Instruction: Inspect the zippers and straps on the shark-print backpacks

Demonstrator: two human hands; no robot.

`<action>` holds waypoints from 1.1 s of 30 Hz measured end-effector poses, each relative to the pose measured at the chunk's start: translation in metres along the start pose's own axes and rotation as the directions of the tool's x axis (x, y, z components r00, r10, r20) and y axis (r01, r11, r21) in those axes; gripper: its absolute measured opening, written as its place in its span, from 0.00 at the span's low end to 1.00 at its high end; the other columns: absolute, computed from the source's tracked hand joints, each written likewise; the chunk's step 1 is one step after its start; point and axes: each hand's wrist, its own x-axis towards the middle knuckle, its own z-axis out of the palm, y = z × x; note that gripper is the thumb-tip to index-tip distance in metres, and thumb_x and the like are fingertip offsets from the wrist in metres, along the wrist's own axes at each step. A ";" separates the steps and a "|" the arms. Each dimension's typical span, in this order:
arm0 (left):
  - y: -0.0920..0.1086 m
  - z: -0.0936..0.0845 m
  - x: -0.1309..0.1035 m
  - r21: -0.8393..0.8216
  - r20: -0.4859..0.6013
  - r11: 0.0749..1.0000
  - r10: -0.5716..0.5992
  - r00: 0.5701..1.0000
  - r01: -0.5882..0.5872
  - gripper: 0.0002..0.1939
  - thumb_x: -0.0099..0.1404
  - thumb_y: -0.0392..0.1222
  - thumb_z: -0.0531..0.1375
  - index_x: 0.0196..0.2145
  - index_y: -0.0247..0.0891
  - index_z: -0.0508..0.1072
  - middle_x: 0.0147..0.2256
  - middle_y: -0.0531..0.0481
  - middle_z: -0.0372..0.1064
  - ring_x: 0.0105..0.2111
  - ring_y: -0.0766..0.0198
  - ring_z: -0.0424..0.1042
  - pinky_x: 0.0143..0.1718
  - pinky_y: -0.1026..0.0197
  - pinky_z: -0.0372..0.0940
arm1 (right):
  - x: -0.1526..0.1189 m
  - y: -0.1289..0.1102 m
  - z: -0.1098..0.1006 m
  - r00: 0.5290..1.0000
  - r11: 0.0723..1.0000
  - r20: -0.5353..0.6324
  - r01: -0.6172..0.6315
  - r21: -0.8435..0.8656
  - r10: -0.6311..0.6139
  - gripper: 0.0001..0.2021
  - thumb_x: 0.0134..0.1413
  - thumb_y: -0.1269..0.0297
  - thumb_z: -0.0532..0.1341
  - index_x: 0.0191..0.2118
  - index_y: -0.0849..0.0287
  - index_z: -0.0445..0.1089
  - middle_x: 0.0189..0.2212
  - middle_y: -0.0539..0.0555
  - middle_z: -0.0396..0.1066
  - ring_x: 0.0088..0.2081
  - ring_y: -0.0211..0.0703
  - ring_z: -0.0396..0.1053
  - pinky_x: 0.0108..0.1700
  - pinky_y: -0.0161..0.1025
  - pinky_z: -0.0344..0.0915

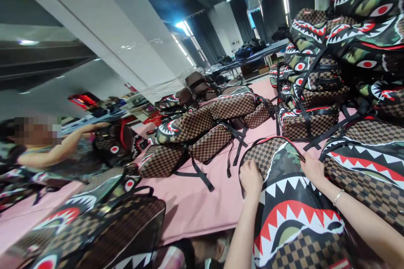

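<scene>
A checkered backpack with a red and white shark-mouth print (293, 201) lies in front of me at the table's edge. At its upper left side is my left hand (251, 178), fingers curled over the edge of the bag. My right hand (312, 169) pinches the bag's upper right edge, near the red-trimmed zipper line; a bracelet is on that wrist. The bag's top lies between both hands.
Similar backpacks stand stacked high at the right (311, 92), lie across the pink table (189, 214) ahead (210, 143), and fill the lower left (120, 227). At the left a person (53, 155) reaches to a dark bag (110, 145).
</scene>
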 end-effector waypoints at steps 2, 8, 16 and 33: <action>0.026 0.016 -0.005 -0.097 0.048 0.988 0.121 0.992 -0.116 0.13 0.62 0.35 0.51 0.43 0.41 0.68 0.44 0.45 0.68 0.46 0.59 0.66 0.48 0.57 0.59 | 0.000 -0.001 0.002 1.000 1.000 0.015 0.008 -0.011 -0.008 0.13 0.58 0.61 0.51 0.44 0.59 0.66 0.30 0.59 0.74 0.35 0.50 0.72 0.34 0.38 0.60; 0.069 0.074 -0.005 -0.284 0.087 0.948 0.171 0.981 -0.140 0.07 0.63 0.36 0.51 0.38 0.35 0.67 0.31 0.49 0.70 0.31 0.66 0.70 0.36 0.63 0.64 | 0.014 0.014 -0.005 0.995 0.998 0.074 0.063 -0.009 -0.062 0.15 0.61 0.59 0.47 0.36 0.59 0.68 0.30 0.57 0.74 0.35 0.46 0.72 0.32 0.34 0.59; 0.068 0.075 0.026 -0.251 0.141 0.961 0.156 0.978 -0.117 0.05 0.60 0.37 0.56 0.32 0.38 0.72 0.30 0.50 0.70 0.33 0.64 0.69 0.38 0.62 0.61 | 0.021 0.010 -0.025 0.981 0.981 0.057 0.191 -0.044 -0.188 0.17 0.59 0.57 0.50 0.47 0.65 0.62 0.41 0.64 0.68 0.41 0.51 0.69 0.35 0.39 0.60; 0.067 0.079 0.034 -0.097 0.217 0.987 0.145 0.965 -0.127 0.09 0.64 0.36 0.48 0.33 0.37 0.68 0.34 0.44 0.67 0.38 0.58 0.68 0.38 0.59 0.60 | 0.032 -0.014 -0.029 0.904 0.902 0.115 0.422 -0.090 -0.412 0.08 0.55 0.67 0.57 0.41 0.58 0.67 0.39 0.56 0.70 0.42 0.46 0.68 0.39 0.36 0.60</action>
